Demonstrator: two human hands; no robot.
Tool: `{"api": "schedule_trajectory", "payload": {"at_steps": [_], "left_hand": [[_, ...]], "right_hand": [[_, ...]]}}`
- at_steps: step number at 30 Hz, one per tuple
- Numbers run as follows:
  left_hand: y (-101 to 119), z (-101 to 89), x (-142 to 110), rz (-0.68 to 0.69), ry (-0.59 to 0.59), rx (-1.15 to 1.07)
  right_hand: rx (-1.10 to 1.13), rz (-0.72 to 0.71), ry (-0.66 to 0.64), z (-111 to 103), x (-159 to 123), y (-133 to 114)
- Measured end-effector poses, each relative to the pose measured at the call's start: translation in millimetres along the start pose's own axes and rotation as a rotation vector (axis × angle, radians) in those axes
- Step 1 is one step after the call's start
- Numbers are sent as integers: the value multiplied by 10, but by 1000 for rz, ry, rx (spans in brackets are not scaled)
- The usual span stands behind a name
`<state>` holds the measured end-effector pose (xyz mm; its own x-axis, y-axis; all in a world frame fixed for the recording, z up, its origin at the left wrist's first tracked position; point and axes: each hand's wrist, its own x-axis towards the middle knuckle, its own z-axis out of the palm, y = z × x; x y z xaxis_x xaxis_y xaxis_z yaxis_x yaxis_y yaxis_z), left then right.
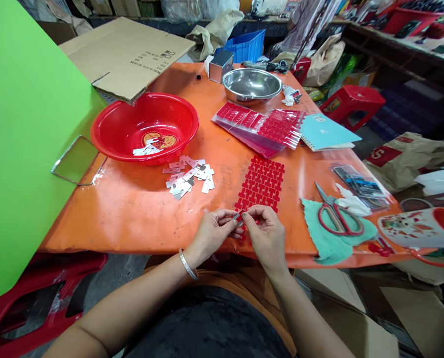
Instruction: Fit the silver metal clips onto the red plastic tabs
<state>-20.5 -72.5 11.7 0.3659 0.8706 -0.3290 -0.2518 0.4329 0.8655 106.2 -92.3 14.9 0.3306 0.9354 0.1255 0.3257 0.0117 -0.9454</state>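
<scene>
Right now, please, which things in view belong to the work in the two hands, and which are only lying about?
Likely in the work:
small piece between left hand and right hand
red pieces laid in rows
pale pieces beside the red basin

Probably just lying about:
scissors
mug
notebook
steel bowl

A grey floor (123, 278) shows beside a glossy red plastic chair (53, 298) at lower left. A red plastic stool (352, 102) stands beyond the orange-covered table (132, 219) on the right, near a dark, cluttered workbench (400, 54) along the upper right.
</scene>
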Motion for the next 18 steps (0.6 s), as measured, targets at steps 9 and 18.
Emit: {"api": "schedule_trajectory", "payload": {"at_steps": [9,18], "left_hand": [[22,-2,-39,14,-15,6],[83,17,-87,-26,46,-29]], "right_hand": [[183,144,-45,28,5,15],[518,462,-159,49,31,50]]}}
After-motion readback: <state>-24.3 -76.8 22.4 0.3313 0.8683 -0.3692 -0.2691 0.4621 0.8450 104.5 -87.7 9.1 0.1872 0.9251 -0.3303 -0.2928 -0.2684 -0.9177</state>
